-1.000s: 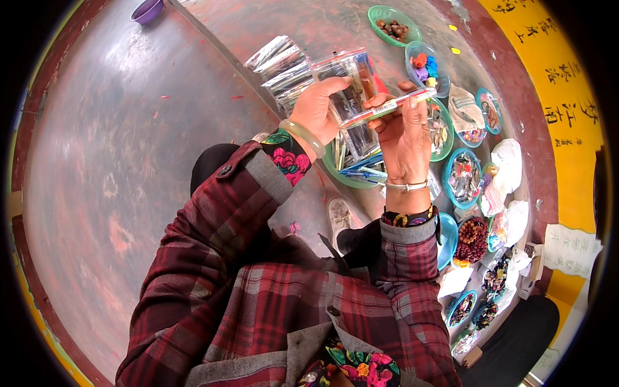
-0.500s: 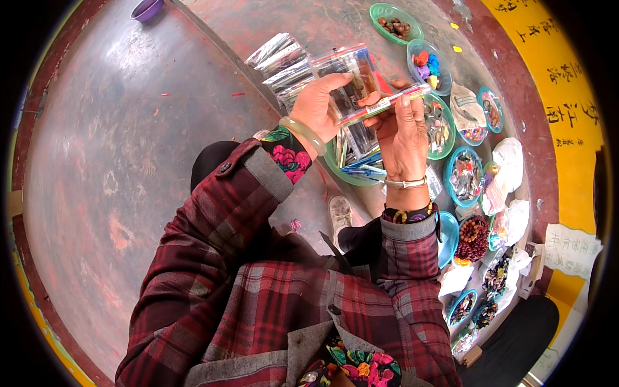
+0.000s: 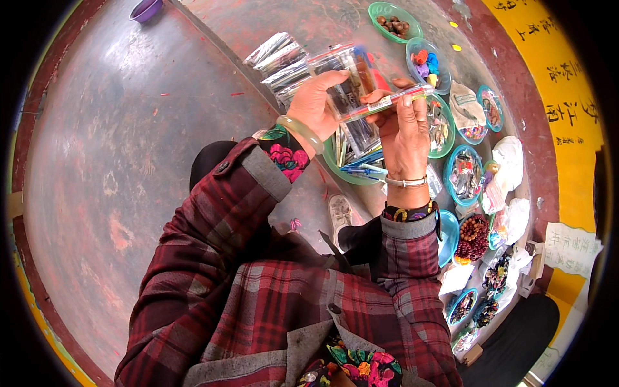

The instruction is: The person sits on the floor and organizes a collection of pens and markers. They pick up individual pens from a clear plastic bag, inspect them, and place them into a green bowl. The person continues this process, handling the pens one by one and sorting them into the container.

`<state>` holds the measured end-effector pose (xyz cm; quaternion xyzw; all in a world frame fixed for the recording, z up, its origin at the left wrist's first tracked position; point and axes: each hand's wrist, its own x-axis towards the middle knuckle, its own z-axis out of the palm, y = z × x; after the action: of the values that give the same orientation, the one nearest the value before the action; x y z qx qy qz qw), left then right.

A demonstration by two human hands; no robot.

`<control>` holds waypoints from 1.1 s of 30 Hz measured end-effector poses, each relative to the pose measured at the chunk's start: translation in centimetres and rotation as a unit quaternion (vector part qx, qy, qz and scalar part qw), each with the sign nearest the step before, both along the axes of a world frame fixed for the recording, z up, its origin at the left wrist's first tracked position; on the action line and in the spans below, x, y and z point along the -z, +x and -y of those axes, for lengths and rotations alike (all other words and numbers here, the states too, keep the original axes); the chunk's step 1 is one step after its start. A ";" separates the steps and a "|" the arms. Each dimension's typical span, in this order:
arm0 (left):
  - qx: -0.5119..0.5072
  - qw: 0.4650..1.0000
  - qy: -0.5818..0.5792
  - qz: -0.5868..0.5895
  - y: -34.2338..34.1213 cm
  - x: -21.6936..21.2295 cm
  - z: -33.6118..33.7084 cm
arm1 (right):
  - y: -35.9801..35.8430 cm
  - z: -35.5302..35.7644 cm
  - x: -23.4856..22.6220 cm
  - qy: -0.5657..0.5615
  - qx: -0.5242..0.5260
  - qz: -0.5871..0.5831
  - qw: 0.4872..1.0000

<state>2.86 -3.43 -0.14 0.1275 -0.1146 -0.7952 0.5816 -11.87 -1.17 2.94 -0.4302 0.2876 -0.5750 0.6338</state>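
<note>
My left hand [image 3: 314,104] is closed on a clear plastic bag [image 3: 345,64] with a red strip along its top, thumb lying across its face. Slim pens [image 3: 382,103], with clear and red parts and a small white label, are gripped between the thumb and fingers of my right hand [image 3: 409,143]. They lie slanted across the bag's near end; whether they are inside it I cannot tell. Beneath both hands stands a green basin [image 3: 333,164] with several blue and white pens [image 3: 366,166] in it. Beyond my left hand lies a pile of filled clear packets [image 3: 278,59].
On the right stand several small baskets: a green one [image 3: 371,14] with brown round things, a clear bowl [image 3: 411,50] with coloured pieces, and a blue one [image 3: 453,169] with small packets. Dark red beads [image 3: 472,237] lie nearer. A purple basin [image 3: 146,9] is far left.
Both hands keep their hold. The bag and left hand have shifted very slightly left; the right hand and pens have moved slightly right.
</note>
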 end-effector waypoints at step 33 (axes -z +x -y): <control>-0.017 0.999 0.039 0.030 0.1 0.8 0.4 | -1.9 1.0 0.1 0.127 -0.007 0.117 0.985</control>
<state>2.94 -3.83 -0.95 0.1761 -0.0986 -0.7846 0.5862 -13.80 -2.18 2.88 -0.2773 0.2792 -0.5758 0.7167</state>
